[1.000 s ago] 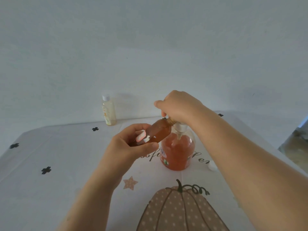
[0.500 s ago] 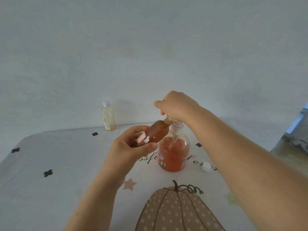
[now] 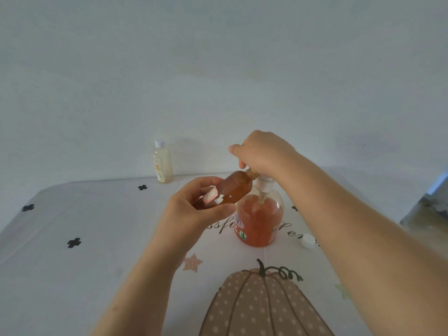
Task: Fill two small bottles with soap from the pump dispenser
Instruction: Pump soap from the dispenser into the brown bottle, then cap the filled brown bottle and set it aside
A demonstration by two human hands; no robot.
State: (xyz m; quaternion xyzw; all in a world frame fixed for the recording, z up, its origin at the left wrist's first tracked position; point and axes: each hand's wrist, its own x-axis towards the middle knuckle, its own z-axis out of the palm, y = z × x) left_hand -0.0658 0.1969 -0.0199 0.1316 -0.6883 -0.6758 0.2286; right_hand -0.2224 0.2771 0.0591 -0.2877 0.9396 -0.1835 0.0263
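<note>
Bottle (image 3: 234, 190), held in the curled left hand (image 3: 194, 212), is best kept mouth-to-spout at 1 o'clock while the pump dispenser (image 3: 259, 221) gets pressed slowly by the right hand (image 3: 263, 154), fingers curled too.

A table (image 3: 72, 275) runs up to a pale wall at 12 o'clock, covered by a white cloth (image 3: 101, 214). The cloth is printed with small black crosses (image 3: 74, 243), a dotted pumpkin (image 3: 254, 304) at 6 o'clock, a dotted star (image 3: 192, 262) and a line of script that is partly hidden. A dispenser (image 3: 259, 224) of orange soap stands upright near the middle of the table, on the script. Taking the dispenser as centre, a yellow bottle (image 3: 162, 163) with a white top stands upright at 10 o'clock, at the far edge by the wall and well apart. A white cap (image 3: 307, 241) lies at 4 o'clock, near the dispenser but not touching it.
</note>
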